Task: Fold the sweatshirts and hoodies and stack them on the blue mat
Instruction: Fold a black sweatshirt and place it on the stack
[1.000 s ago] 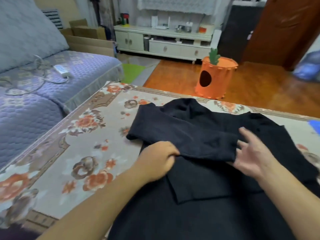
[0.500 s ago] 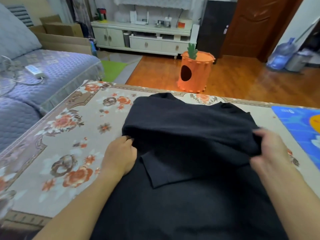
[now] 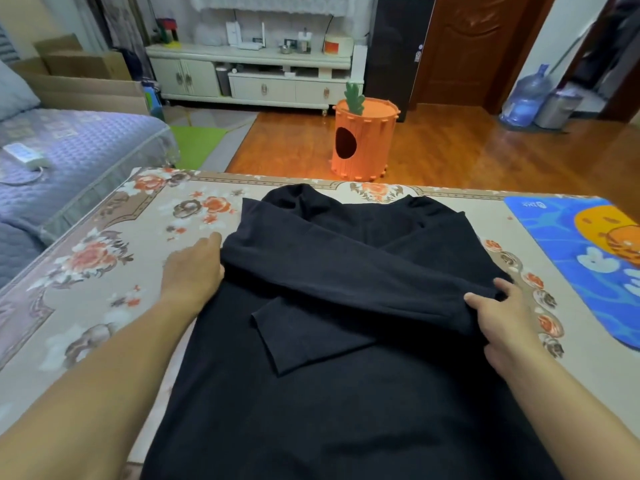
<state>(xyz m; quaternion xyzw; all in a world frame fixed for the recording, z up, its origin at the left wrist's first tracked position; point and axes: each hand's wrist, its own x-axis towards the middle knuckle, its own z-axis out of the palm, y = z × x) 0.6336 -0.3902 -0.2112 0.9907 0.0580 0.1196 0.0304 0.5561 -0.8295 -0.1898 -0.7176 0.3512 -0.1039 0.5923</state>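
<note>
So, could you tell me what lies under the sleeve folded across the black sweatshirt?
Under the top sleeve, the other sleeve's cuff pokes out over the black sweatshirt body. The rest of that lower sleeve is covered. The right hand pinches the top sleeve's end.

Black sweatshirt (image 3: 346,393) lies flat, sleeves crossed, beside the blue mat (image 3: 571,258).

On table (image 3: 104,317): 1 blk sweatshirt (image 3: 346,393) ctr, 1 blue mat (image 3: 561,244) at 3 o'clock, 2 hands – left (image 3: 194,271), right (image 3: 502,323).
</note>
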